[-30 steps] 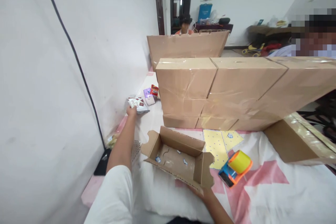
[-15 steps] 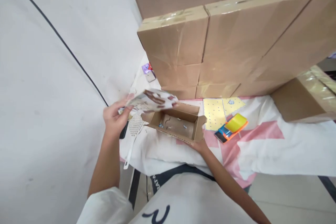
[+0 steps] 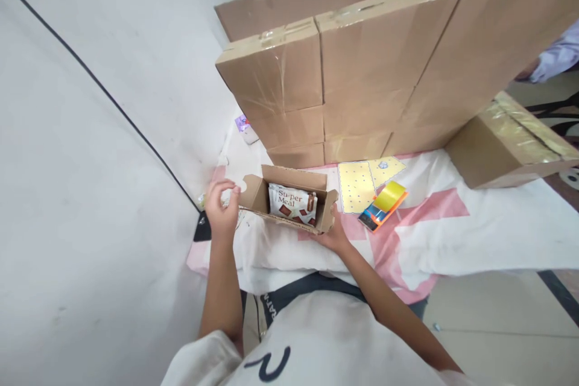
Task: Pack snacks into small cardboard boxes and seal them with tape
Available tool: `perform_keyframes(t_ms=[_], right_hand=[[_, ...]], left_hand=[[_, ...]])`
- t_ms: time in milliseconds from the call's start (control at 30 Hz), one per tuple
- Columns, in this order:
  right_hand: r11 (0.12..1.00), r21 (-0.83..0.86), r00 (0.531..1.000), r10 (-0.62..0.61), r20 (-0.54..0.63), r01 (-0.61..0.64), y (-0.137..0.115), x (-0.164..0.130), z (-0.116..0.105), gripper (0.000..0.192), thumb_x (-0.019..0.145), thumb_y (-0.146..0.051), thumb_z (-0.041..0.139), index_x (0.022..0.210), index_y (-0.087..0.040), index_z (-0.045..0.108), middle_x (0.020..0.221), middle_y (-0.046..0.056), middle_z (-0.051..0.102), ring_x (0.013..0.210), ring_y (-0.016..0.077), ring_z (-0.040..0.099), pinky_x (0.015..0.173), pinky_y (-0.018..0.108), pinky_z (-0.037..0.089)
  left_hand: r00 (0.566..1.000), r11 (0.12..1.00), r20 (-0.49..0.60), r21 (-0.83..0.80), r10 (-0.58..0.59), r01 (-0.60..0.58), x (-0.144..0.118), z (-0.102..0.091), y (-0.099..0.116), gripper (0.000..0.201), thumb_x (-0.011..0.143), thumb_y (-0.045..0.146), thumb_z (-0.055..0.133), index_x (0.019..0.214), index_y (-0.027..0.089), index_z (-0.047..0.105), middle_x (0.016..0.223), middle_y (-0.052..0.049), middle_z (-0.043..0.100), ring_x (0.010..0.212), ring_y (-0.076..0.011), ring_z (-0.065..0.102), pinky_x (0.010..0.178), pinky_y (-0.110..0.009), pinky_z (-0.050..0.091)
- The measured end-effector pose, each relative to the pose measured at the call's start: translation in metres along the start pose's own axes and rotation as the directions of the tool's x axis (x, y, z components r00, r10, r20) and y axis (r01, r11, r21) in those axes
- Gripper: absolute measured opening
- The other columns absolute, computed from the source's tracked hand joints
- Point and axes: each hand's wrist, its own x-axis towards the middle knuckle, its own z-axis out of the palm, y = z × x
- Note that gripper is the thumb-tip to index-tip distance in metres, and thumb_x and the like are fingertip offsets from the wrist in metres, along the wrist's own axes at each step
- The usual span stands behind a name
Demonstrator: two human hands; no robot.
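Two hands (image 3: 221,214) (image 3: 335,235) hold box (image 3: 289,202) on pink-white cloth (image 3: 429,235).

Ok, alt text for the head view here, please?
Two bare hands hold a small open cardboard box on a white and pink cloth: left hand on its end flap, right hand at the other end. A snack packet lies inside; a tape dispenser sits beside.

Brown carton (image 3: 289,198) holds a white packet (image 3: 292,203) with brown squares, perhaps chocolate-printed; yellow-orange-blue tape dispenser (image 3: 382,205).
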Motion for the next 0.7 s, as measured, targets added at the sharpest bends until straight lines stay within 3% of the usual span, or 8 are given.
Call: perform_keyframes(t_ms=[67, 167, 267, 367, 433, 500, 600, 700], right_hand=[[0.999, 0.012, 0.999, -0.044, -0.013, 0.045, 0.003, -0.002, 0.000, 0.121, 0.066, -0.057, 0.083, 0.160, -0.023, 0.014, 0.158, 0.018, 0.032, 0.147, 0.0423, 0.032, 0.118, 0.063, 0.033], [0.986, 0.078, 0.988, -0.145, -0.059, 0.149, 0.003, -0.004, -0.003, 0.098, 0.086, -0.065, 0.061, 0.161, -0.024, 0.015, 0.164, 0.017, 0.023, 0.152, 0.0409, 0.024, 0.120, 0.063, 0.029], [0.964, 0.146, 0.970, -0.205, -0.130, 0.223, -0.007, 0.001, -0.013, 0.070, 0.100, -0.061, 0.033, 0.160, -0.028, 0.022, 0.167, 0.010, 0.021, 0.154, 0.0357, 0.023, 0.122, 0.060, 0.026], [0.983, 0.151, 0.988, -0.089, -0.124, 0.107, -0.026, 0.016, -0.025, 0.053, 0.101, -0.050, 0.037, 0.149, -0.027, 0.045, 0.163, 0.010, 0.030, 0.153, 0.0327, 0.027, 0.123, 0.055, 0.026], [0.991, 0.137, 0.994, 0.015, -0.112, 0.000, -0.039, 0.029, -0.029, 0.037, 0.095, -0.040, 0.050, 0.127, -0.024, 0.059, 0.150, 0.012, 0.045, 0.147, 0.0331, 0.036, 0.118, 0.052, 0.034], [0.987, 0.146, 0.993, 0.080, -0.081, -0.068, -0.047, 0.041, -0.030, 0.027, 0.085, -0.029, 0.057, 0.111, -0.023, 0.059, 0.129, 0.012, 0.057, 0.132, 0.0317, 0.051, 0.111, 0.049, 0.042], [0.974, 0.207, 0.991, 0.110, -0.074, -0.092, -0.051, 0.052, -0.025, 0.036, 0.077, -0.021, 0.055, 0.112, -0.023, 0.050, 0.117, 0.009, 0.059, 0.117, 0.0270, 0.058, 0.106, 0.046, 0.046], [0.956, 0.292, 0.981, 0.084, -0.174, -0.030, -0.050, 0.053, -0.021, 0.036, 0.083, -0.026, 0.056, 0.117, -0.025, 0.042, 0.134, 0.012, 0.052, 0.133, 0.0259, 0.050, 0.112, 0.044, 0.041]], left_hand=[[0.987, 0.982, -0.081, -0.142, -0.140, 0.128, -0.019, -0.004, -0.019, 0.045, 0.089, 0.059, 0.063, 0.115, 0.021, 0.062, 0.127, -0.013, 0.062, 0.121, -0.0261, 0.060, 0.096, -0.039, 0.051], [0.963, 0.907, 0.139, -0.327, -0.231, 0.265, -0.047, -0.001, -0.038, 0.098, 0.070, 0.086, 0.061, 0.144, 0.025, 0.044, 0.148, -0.022, 0.050, 0.134, -0.0341, 0.054, 0.096, -0.042, 0.052], [0.957, 0.896, 0.199, -0.352, -0.211, 0.271, -0.066, 0.009, -0.040, 0.114, 0.064, 0.087, 0.066, 0.155, 0.028, 0.030, 0.157, -0.024, 0.039, 0.143, -0.0378, 0.046, 0.103, -0.045, 0.050], [0.974, 0.906, 0.138, -0.362, -0.181, 0.220, -0.074, 0.018, -0.036, 0.103, 0.073, 0.079, 0.066, 0.156, 0.032, 0.027, 0.161, -0.024, 0.032, 0.122, -0.0333, 0.065, 0.100, -0.045, 0.053], [0.973, 0.906, 0.168, -0.368, -0.157, 0.210, -0.075, 0.022, -0.036, 0.100, 0.075, 0.082, 0.061, 0.154, 0.030, 0.030, 0.157, -0.026, 0.038, 0.098, -0.0271, 0.075, 0.090, -0.043, 0.058], [0.972, 0.915, 0.189, -0.350, -0.142, 0.202, -0.074, 0.025, -0.038, 0.099, 0.074, 0.084, 0.059, 0.151, 0.028, 0.034, 0.150, -0.026, 0.047, 0.081, -0.0223, 0.075, 0.080, -0.040, 0.060], [0.983, 0.951, 0.120, -0.258, -0.141, 0.168, -0.070, 0.031, -0.040, 0.079, 0.082, 0.071, 0.065, 0.144, 0.024, 0.045, 0.137, -0.020, 0.059, 0.093, -0.0238, 0.073, 0.081, -0.037, 0.060], [0.996, 0.988, 0.031, -0.129, -0.085, 0.088, -0.066, 0.039, -0.031, 0.047, 0.093, 0.048, 0.062, 0.131, 0.022, 0.057, 0.129, -0.015, 0.061, 0.123, -0.0272, 0.061, 0.101, -0.042, 0.053]])
